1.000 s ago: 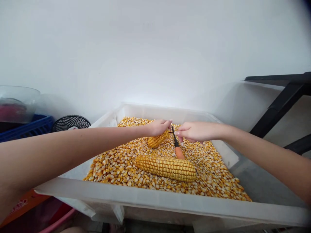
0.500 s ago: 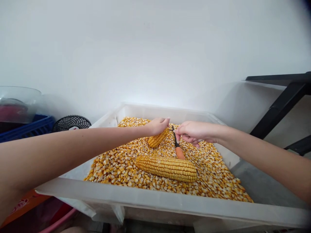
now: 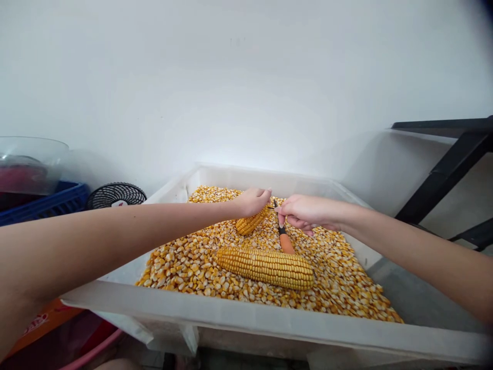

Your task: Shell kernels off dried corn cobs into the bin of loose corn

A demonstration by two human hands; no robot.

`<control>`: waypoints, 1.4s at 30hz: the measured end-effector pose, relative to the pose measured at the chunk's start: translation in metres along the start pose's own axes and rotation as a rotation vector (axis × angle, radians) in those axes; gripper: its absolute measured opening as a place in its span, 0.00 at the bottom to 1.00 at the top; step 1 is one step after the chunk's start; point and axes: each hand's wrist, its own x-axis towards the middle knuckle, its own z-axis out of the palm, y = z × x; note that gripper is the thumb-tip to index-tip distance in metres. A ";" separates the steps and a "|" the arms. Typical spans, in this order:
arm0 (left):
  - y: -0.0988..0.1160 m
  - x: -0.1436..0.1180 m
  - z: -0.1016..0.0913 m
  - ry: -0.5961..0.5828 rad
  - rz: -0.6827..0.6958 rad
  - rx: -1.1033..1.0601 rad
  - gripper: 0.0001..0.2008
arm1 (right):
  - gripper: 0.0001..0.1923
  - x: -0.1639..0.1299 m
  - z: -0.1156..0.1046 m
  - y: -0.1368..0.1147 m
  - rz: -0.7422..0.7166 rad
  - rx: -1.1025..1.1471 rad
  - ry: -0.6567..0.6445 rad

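Observation:
My left hand (image 3: pixel 254 201) is wrapped round an ear of corn (image 3: pixel 249 225), tilted low over loose corn kernels (image 3: pixel 181 267). Just right of it, my right hand (image 3: pixel 298 211) is closed in a pinch. A thin dark bit shows between its fingertips and the ear, too small to name. Under those fingers lies a tool with an orange handle (image 3: pixel 286 243) and a dark, narrow blade or shaft; its kind is unclear. Nearer to me, a second, whole ear of corn (image 3: pixel 265 267) rests on the kernels, touching neither hand.
A whitish plastic bin (image 3: pixel 231 308) holds the kernels, its far side near a pale wall (image 3: pixel 246 92). Black frame bars (image 3: pixel 442 169) stand at right. To the left are a black fan grille (image 3: pixel 115 195), a blue basket (image 3: pixel 65 200) and a pink-rimmed tub (image 3: pixel 92 352).
Both hands stay at nearly the same place, with the left still on the ear. The whole view has shifted very slightly.

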 end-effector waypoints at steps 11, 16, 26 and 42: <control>0.004 -0.002 -0.004 -0.005 -0.048 0.005 0.27 | 0.08 -0.006 -0.006 -0.003 0.002 0.021 -0.023; 0.005 -0.003 -0.003 -0.017 -0.020 0.020 0.27 | 0.08 -0.004 -0.005 -0.002 0.016 0.019 -0.010; 0.003 -0.002 -0.003 -0.011 -0.032 -0.004 0.26 | 0.10 -0.006 -0.007 -0.003 0.025 0.029 -0.056; 0.000 0.000 -0.001 -0.013 0.003 -0.001 0.28 | 0.11 -0.004 -0.012 -0.001 0.015 0.045 -0.114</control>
